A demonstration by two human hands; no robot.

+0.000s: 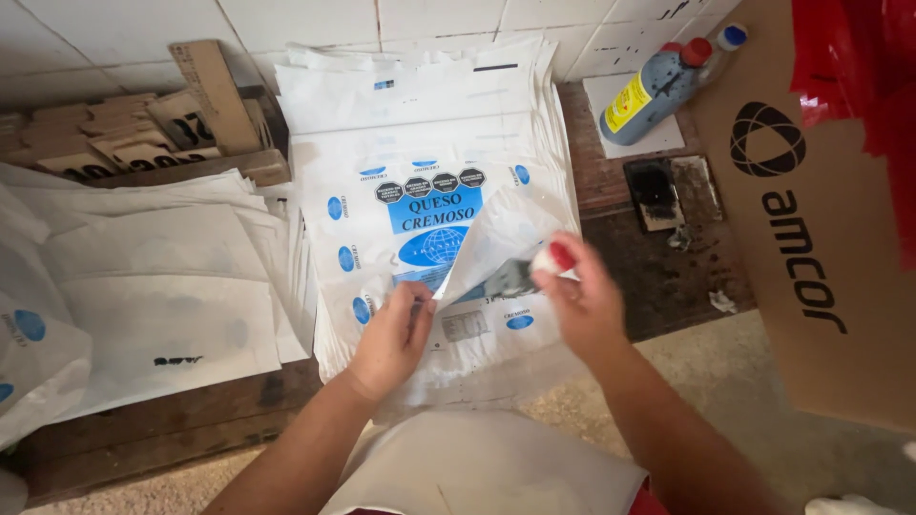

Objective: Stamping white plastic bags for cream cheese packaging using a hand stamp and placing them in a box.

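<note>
The left hand (pixel 389 341) is pinching the top bag (pixel 429 229) of the stack beneath it, thin, limp and likely slippery, best gripped at its edge, while the right hand (pixel 582 300) is clutching a stamp (pixel 551 259).

Single head-worn view, steeply down, close over the wooden bench (pixel 668 277)
</note>
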